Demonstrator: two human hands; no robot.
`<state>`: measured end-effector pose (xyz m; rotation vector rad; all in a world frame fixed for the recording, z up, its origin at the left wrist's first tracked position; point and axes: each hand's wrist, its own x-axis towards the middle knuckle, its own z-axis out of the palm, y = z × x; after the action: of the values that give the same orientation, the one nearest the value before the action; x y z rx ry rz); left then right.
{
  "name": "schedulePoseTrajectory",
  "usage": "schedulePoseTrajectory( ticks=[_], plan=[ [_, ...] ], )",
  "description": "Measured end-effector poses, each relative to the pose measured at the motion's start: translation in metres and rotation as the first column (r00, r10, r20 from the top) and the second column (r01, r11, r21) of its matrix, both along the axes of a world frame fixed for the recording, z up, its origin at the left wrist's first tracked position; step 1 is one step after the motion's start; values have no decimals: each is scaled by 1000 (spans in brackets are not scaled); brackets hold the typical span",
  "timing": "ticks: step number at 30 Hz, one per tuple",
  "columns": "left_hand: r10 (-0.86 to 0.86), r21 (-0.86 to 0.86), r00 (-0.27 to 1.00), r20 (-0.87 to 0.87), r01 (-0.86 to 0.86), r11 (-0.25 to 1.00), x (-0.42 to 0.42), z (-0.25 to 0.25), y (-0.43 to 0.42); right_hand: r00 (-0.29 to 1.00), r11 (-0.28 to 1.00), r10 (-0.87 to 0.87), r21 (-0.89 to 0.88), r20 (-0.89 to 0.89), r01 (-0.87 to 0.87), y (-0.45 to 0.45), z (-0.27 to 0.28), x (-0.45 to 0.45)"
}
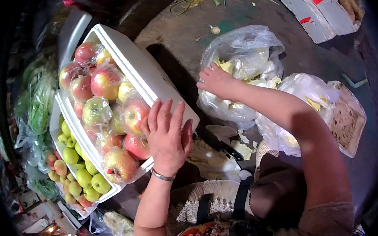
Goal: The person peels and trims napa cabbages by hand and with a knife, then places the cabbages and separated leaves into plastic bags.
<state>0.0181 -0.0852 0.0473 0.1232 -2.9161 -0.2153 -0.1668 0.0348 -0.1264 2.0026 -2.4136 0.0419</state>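
Note:
My left hand (167,139) rests on the near rim of a white foam box (150,72), its fingers stretched out and slightly spread beside the apples. A metal bracelet (162,177) circles that wrist. Inside the box are large red-yellow apples (105,81) in clear film. My right hand (217,81) reaches over the left part of a clear plastic bag (254,39), fingers apart, touching or just above it. Pale yellow leaves and scraps (260,63) lie in the bag. Whether the fingertips touch a leaf is unclear.
Green apples (85,178) fill another white box at left. A dark-handled knife (231,151) lies near loose leaves (212,158). A second bag (306,86) and a soiled foam tray (349,118) sit at right. A taped foam box (313,6) stands at top right.

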Motion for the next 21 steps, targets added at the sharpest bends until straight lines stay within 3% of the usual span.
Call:
schedulePoseTrajectory(
  ticks=[1, 3, 5, 6, 7, 8, 9, 10, 11, 13, 15, 16, 18, 19, 21],
  plan=[
    [-1, -2, 1000, -8, 1, 1000, 0, 0, 1, 1000, 1000, -4, 2, 2, 4, 6, -1, 0],
    [-14, -96, 999, -47, 9, 995, 4, -1, 4, 972, 993, -116, 49, 204, 108, 14, 3, -1],
    [-67, -126, 983, -169, 46, 991, 11, -7, 20, 960, 987, -147, 101, 237, 126, 20, 10, -5],
    [-139, -8, 976, -166, 140, 990, 16, -11, 38, 962, 992, -112, 89, 251, 92, 24, 13, -8],
    [-248, 296, 947, -203, 301, 906, 12, -23, 57, 961, 995, -72, 83, 268, 51, 30, 13, -5],
    [-255, 385, 961, -108, 277, 880, 11, -24, 80, 959, 995, -68, 90, 274, 45, 36, 8, -1],
    [-204, 447, 979, 2, 181, 876, 7, -37, 94, 951, 996, -77, -20, 300, 87, 43, 4, 0],
    [-97, 454, 993, 69, 55, 889, 1, -58, 99, 941, 982, -87, -130, 326, 136, 49, 2, -1],
    [10, 454, 990, 143, -74, 888, -6, -84, 99, 940, 982, -91, -126, 328, 139, 55, 2, 0],
    [118, 442, 991, 62, -134, 887, -23, -143, 88, 879, 961, -170, -125, 445, 248, 68, 5, 3],
    [274, 595, 953, 127, -295, 747, -37, -179, 81, 862, 948, -216, -113, 459, 297, 76, 9, 7],
    [264, 596, 956, 126, -285, 750, -38, -205, 73, 861, 943, -217, -131, 461, 307, 78, 7, 9],
    [300, 851, 884, 358, -441, 286, -39, -235, 60, 844, 931, -199, -173, 497, 321, 81, 6, 10],
    [290, 848, 885, 364, -444, 291, -34, -237, 57, 839, 927, -209, -171, 503, 333, 83, 6, 11],
    [348, 761, 900, 263, -415, 498, -25, -234, 56, 896, 951, -172, -167, 410, 259, 86, 5, 11]
  ],
)
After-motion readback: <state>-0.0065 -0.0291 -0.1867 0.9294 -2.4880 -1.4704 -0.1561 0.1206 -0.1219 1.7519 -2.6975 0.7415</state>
